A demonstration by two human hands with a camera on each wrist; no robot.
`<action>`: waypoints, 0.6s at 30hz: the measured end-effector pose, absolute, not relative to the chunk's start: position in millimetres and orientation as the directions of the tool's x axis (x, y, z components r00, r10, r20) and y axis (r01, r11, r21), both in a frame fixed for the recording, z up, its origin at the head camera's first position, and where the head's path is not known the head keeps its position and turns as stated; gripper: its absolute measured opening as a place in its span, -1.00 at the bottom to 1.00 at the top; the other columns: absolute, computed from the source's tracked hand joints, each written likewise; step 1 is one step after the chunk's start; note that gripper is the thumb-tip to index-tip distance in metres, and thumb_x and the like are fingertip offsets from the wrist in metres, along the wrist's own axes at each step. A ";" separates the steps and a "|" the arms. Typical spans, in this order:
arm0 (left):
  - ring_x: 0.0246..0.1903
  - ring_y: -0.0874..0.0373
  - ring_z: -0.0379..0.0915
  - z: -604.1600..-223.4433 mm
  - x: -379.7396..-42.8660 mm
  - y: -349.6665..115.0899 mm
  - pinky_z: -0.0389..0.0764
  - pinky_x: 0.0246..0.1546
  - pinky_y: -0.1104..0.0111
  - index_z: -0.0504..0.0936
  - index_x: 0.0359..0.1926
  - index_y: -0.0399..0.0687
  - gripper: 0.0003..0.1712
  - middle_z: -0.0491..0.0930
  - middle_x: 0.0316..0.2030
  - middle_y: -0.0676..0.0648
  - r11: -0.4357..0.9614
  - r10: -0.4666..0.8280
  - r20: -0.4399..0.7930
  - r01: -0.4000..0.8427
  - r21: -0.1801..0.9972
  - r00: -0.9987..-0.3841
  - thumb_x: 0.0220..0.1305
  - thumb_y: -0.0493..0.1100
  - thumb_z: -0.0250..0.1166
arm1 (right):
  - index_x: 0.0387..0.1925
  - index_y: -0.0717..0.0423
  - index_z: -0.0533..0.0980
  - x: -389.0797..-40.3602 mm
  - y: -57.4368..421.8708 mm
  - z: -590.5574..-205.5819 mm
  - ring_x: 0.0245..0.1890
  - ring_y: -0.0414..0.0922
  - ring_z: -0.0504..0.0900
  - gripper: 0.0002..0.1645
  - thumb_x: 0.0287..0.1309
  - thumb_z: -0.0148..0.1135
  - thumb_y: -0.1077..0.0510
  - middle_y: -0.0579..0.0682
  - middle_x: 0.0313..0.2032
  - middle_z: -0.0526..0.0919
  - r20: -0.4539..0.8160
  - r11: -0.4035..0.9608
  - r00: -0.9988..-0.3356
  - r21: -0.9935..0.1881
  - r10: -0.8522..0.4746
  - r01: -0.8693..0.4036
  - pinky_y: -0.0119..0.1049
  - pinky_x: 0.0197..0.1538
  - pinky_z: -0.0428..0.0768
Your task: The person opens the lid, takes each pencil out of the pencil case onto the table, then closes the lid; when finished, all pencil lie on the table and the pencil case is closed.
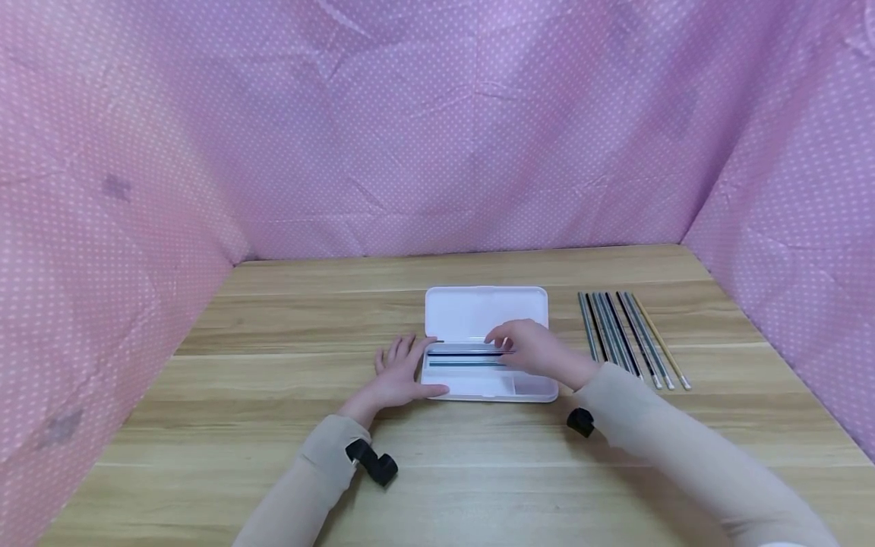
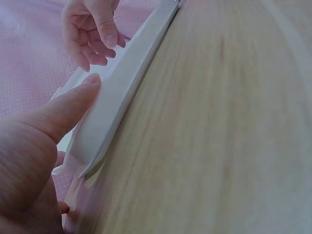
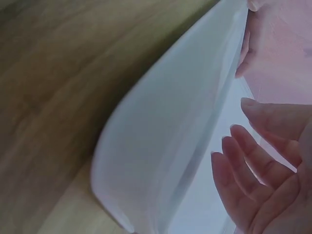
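Note:
A white pencil case lies with its lid folded back on the table. Inside its long compartment are a dark pencil and a teal pencil, their right ends covered by the right hand. My left hand spans the case's left end with spread fingers; its thumb touches the front rim. Over the right part of the case hovers my right hand, its fingers loosely bent and parted, with nothing between them.
Right of the case, several pencils lie side by side, mostly teal and black, with one yellow pencil at the right end. The case has a small compartment at its front right. Pink dotted cloth hangs around the wooden table.

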State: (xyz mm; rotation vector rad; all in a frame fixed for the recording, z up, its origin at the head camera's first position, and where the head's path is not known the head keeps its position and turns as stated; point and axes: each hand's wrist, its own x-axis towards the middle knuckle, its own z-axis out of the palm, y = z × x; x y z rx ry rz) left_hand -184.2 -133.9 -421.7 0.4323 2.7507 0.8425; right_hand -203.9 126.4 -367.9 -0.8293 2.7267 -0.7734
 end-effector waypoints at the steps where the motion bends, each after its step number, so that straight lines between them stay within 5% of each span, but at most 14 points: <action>1: 0.42 -0.28 -0.39 -421.9 -184.3 -134.0 -0.46 0.25 -0.24 0.13 0.39 0.26 -0.04 -0.11 0.43 -0.30 0.791 0.344 -0.133 0.210 0.575 -0.930 0.01 0.25 0.38 | -0.04 0.21 0.58 -203.9 124.7 -368.3 -0.22 -0.10 0.60 -0.65 0.07 0.28 0.34 0.03 -0.25 0.66 -0.031 0.714 -0.825 -0.521 -0.565 -0.469 -0.24 -0.14 0.59; 18: 0.43 -0.28 -0.39 -423.6 -185.8 -134.5 -0.44 0.24 -0.26 0.12 0.40 0.25 -0.03 -0.13 0.44 -0.29 0.794 0.344 -0.132 0.213 0.569 -0.929 0.02 0.25 0.38 | -0.20 0.11 0.67 -210.4 118.2 -374.7 -0.32 -0.22 0.54 -0.76 0.02 0.36 0.32 -0.07 -0.30 0.70 -0.069 0.727 -0.788 -0.442 -0.611 -0.525 -0.21 -0.09 0.56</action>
